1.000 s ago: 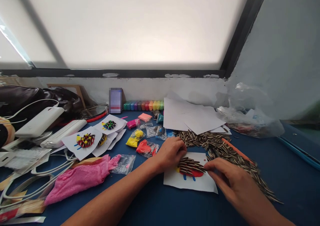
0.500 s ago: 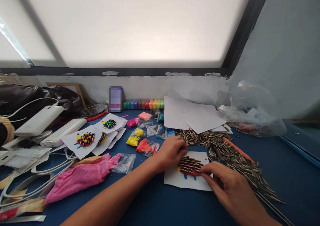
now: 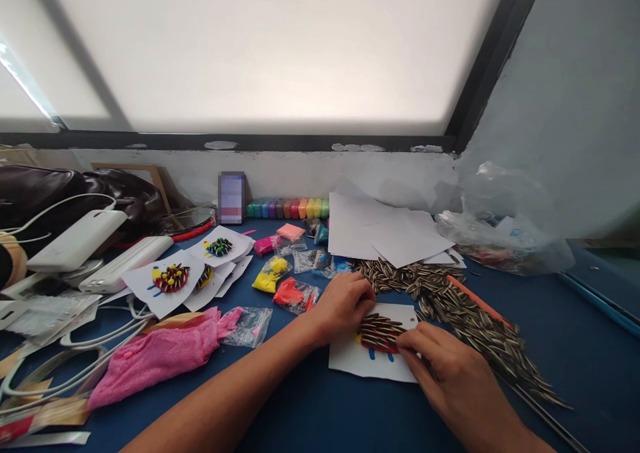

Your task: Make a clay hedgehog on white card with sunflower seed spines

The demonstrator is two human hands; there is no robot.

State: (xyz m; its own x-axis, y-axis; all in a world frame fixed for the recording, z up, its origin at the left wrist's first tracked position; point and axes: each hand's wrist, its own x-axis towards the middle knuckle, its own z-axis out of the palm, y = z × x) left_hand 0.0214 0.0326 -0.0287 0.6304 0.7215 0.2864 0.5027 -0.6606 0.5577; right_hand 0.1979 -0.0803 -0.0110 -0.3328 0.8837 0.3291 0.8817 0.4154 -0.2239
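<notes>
Paper [image 3: 357, 366]: It lay flat on the blue table [image 3: 300, 406], between the two hands.
Red shape [image 3: 370, 346]: It was on the paper, with two blue legs [image 3: 371, 355] under it and a bit of yellow [image 3: 357, 339] at its left end.
Seeds [image 3: 383, 329]: Lots of stripy ones sat on top of the red shape, pointing to the right.
Left hand [image 3: 343, 306]: It stayed at the top left of the paper with its fingers curled in. I could not tell if it was pinching anything.
Right hand [image 3: 453, 366]: A second ago its fingertips were at the right edge of the seeds. They had moved left, and they covered the right end of the red shape. Thumb and finger were close together, but I could not tell if a seed was between them.
Work: That little move seemed to mean the right end of the shape was the part being worked on.
Seed pile [image 3: 470, 326]: It was spread out behind and beside the right hand, with an orange strip [image 3: 477, 299] in it.
Rod [image 3: 545, 413]: It poked out beside the right hand, where the hand had hidden it a second ago.
</notes>
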